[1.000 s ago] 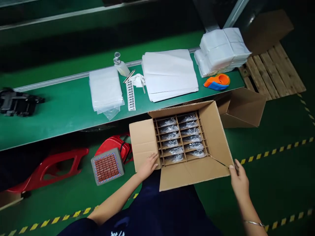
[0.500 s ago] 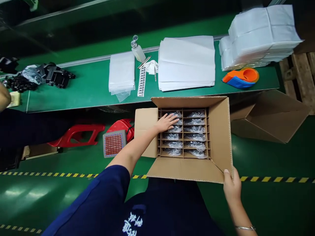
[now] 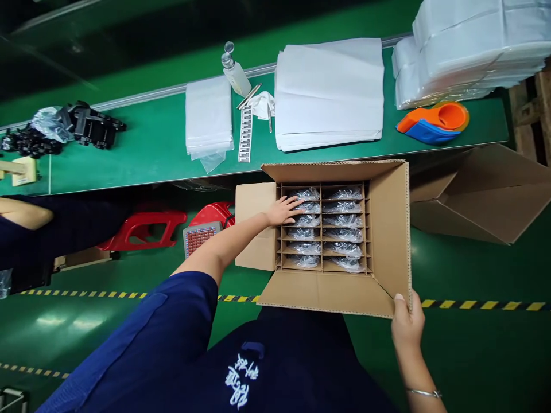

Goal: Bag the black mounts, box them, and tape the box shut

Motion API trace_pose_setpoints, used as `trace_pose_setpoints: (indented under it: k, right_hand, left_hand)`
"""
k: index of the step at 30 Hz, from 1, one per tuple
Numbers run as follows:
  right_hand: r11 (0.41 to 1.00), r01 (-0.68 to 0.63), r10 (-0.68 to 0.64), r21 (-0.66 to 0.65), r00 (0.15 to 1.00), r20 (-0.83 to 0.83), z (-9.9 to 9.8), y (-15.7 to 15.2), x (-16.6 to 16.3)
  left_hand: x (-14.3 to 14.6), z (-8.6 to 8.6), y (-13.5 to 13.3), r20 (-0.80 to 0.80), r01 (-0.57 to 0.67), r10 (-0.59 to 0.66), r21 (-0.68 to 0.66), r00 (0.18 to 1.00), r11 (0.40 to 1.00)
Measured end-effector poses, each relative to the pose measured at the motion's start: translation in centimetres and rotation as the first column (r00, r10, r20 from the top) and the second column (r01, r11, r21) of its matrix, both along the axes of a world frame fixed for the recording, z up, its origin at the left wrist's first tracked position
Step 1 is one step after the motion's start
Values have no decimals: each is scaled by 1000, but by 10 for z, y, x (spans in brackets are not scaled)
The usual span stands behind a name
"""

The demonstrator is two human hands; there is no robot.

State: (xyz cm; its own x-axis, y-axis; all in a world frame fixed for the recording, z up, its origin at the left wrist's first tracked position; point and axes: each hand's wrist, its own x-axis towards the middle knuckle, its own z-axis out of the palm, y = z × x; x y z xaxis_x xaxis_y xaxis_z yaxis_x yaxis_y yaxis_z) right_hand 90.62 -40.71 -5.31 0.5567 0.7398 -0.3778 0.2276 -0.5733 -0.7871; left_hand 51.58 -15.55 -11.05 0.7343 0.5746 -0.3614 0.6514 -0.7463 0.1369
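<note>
An open cardboard box [image 3: 318,289] stands in front of me, its flaps folded outward. Cardboard dividers [image 3: 322,229] split its inside into two columns of narrow compartments, and a plastic-wrapped dark part [image 3: 344,236] sits in each one that I can see. My left hand [image 3: 284,211] lies over the upper left compartments with its fingers spread, touching or just above the wrapped parts there. At the box's lower right corner, my right hand [image 3: 407,321] grips the flap edge, thumb on the inner side and fingers behind.
On the green bench [image 3: 150,149] lie white bags [image 3: 209,117], white sheets [image 3: 329,94], a pump bottle [image 3: 236,77], a label strip [image 3: 245,135], a tape dispenser [image 3: 433,123] and black parts [image 3: 92,126]. Another carton [image 3: 482,195] stands right, a red stool [image 3: 144,229] left, beside a co-worker's arm [image 3: 26,213].
My left hand has shifted slightly left over the compartments. My right hand keeps its grip on the flap. The view has moved a little, and the co-worker's arm at the left has come lower.
</note>
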Motion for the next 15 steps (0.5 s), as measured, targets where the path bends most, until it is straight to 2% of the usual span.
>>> trace_pose_setpoints:
  k: [6, 10, 15]
  right_hand:
    - [1000, 21, -21, -8, 1000, 3, -2, 0, 1]
    - [1000, 6, -7, 17, 1000, 24, -3, -1, 2]
    - [1000, 5, -6, 19, 999, 48, -6, -3, 4]
  left_hand:
    - [2, -4, -9, 16, -61, 61, 8, 998, 998]
    - [0, -2, 3, 67, -82, 83, -25, 994, 996]
    - [-2, 3, 18, 51, -74, 79, -89, 996, 993]
